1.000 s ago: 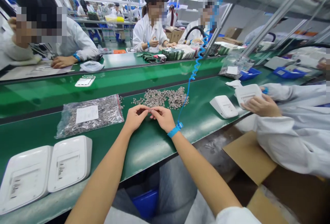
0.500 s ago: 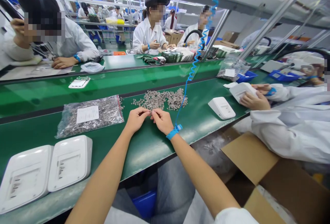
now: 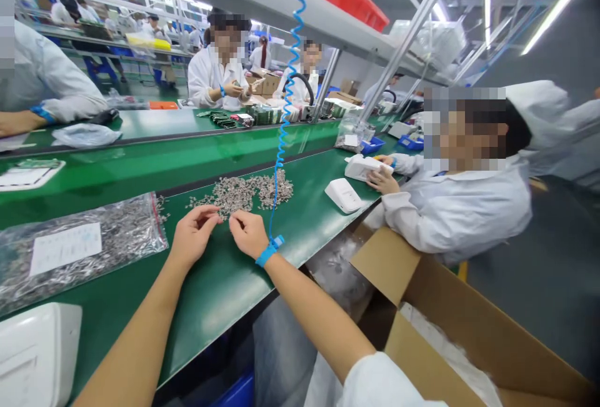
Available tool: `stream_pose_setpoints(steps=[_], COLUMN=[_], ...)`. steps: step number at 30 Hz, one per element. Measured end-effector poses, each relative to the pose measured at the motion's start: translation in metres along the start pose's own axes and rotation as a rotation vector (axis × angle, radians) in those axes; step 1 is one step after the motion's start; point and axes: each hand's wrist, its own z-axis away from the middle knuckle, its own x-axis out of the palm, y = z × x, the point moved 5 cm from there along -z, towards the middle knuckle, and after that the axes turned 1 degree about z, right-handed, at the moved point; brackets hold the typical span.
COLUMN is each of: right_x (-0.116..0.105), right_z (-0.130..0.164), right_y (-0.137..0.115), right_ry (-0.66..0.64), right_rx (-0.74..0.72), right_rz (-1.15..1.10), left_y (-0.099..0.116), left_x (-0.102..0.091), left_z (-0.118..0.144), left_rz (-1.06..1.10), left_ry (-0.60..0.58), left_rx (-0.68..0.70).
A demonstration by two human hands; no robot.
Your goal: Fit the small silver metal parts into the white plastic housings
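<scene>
My left hand (image 3: pixel 193 232) and my right hand (image 3: pixel 248 232) rest side by side on the green table (image 3: pixel 225 282), just in front of a loose pile of small metal parts (image 3: pixel 244 189). The fingertips of each hand are pinched together; something tiny may be between them, but it is too small to make out. My right wrist wears a blue strap (image 3: pixel 268 251) with a coiled blue cord (image 3: pixel 287 82) rising from it. To the left lies a clear bag of the same metal parts (image 3: pixel 79 244) with a white label.
A white plastic housing (image 3: pixel 35 357) sits at the near left edge, another white housing (image 3: pixel 344 194) to the right. A co-worker in a white coat (image 3: pixel 464 207) handles a white housing (image 3: pixel 363 166). An open cardboard box (image 3: pixel 450 332) stands at lower right. Other workers sit across the belt.
The view has swung to the right and up, bringing the co-worker on the right into view. My hands have drawn slightly apart in front of the pile.
</scene>
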Motion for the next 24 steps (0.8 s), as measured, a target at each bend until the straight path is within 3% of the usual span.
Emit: stream_pose_setpoints(steps=[8,14,24], right_x=[0.0045,0.0049,0.0021], right_z=[0.0008,0.0,0.0007], right_y=[-0.0007,-0.0049,0.0], right_ry=[-0.083,-0.13,-0.003], right_rx=[-0.037,-0.044,0.036], right_rz=[0.045,-0.052,-0.143], left_y=[0.0023,0.0082,0.0074], left_x=[0.0042,0.0011,0.002], left_z=[0.0037,0.0045,0.0063], left_rz=[-0.169,-0.261,-0.19], left_ry=[-0.04,-0.021,0.013], left_rx=[0.036,0.043,0.039])
